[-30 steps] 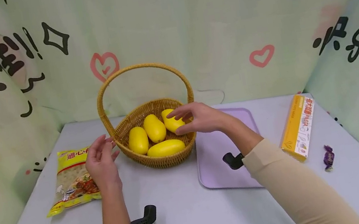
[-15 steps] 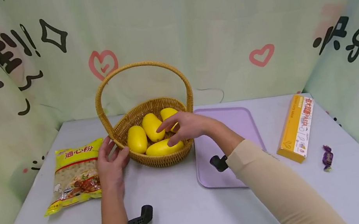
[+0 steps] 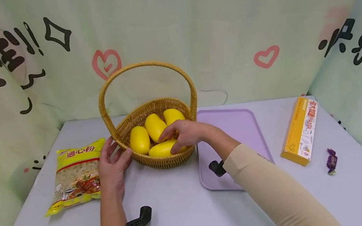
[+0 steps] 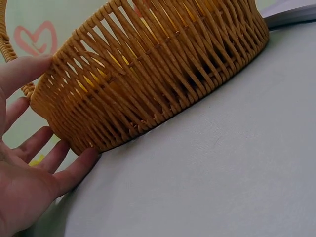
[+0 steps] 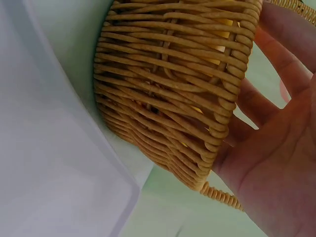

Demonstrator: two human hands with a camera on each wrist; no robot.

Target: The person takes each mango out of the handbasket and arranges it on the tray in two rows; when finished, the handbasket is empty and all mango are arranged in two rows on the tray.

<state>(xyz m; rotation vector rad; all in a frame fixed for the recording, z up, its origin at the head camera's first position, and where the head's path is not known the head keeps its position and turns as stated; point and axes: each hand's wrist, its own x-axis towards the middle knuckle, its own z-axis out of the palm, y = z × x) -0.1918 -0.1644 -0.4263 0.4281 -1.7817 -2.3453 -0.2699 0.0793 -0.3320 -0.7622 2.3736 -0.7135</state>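
Note:
Several yellow mangoes lie in a woven wicker basket [image 3: 165,162] with a tall arched handle. Over the front mango [image 3: 159,150] reaches my right hand [image 3: 189,132], with fingers and thumb spread about its right end. In the right wrist view the basket rim hides those fingertips, so a firm grip is not visible. My left hand [image 3: 114,168] touches the basket's left side with extended fingers [image 4: 74,168]; its thumb lies at the rim in the left wrist view. Further back in the basket are the left mango [image 3: 139,140], middle mango [image 3: 155,127] and right mango [image 3: 173,115].
A bag of macaroni [image 3: 76,174] lies left of the basket, close to my left hand. Under my right forearm is a lilac tray [image 3: 230,128]. Farther right are a yellow pasta box [image 3: 300,131] and a purple wrapped candy [image 3: 331,161]. A printed curtain [image 3: 218,34] surrounds the table.
My right hand has moved left and down, from above the basket's right side to the front mango. My left hand has moved in against the basket's left side.

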